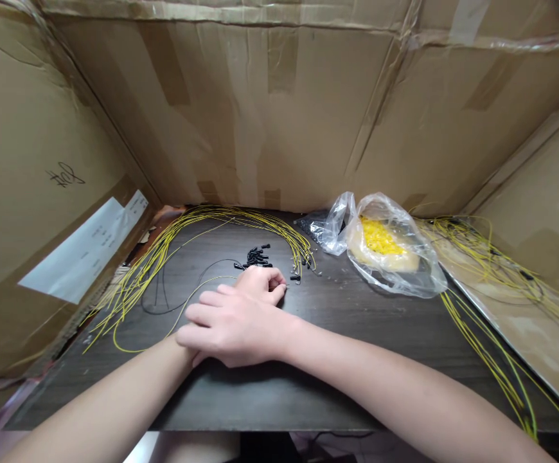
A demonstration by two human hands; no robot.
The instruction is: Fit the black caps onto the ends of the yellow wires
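My left hand (pixel 261 283) rests on the dark table (pixel 356 334) with its fingers curled in a pinch; a small tip shows at its fingertips. A single yellow wire (pixel 164 333) curves from the left and runs in under this hand. My right hand (pixel 229 326) lies flat across my left wrist, fingers stretched out to the left and holding nothing. A small pile of black caps (pixel 257 257) lies just beyond the left hand.
A large bundle of yellow wires (pixel 173 238) arcs across the back left, beside a black wire loop (pixel 164 302). A clear bag of yellow parts (pixel 385 247) and a smaller bag (pixel 325 226) sit back right. More yellow wires (pixel 491 357) lie right. Cardboard walls (pixel 260 116) enclose the table.
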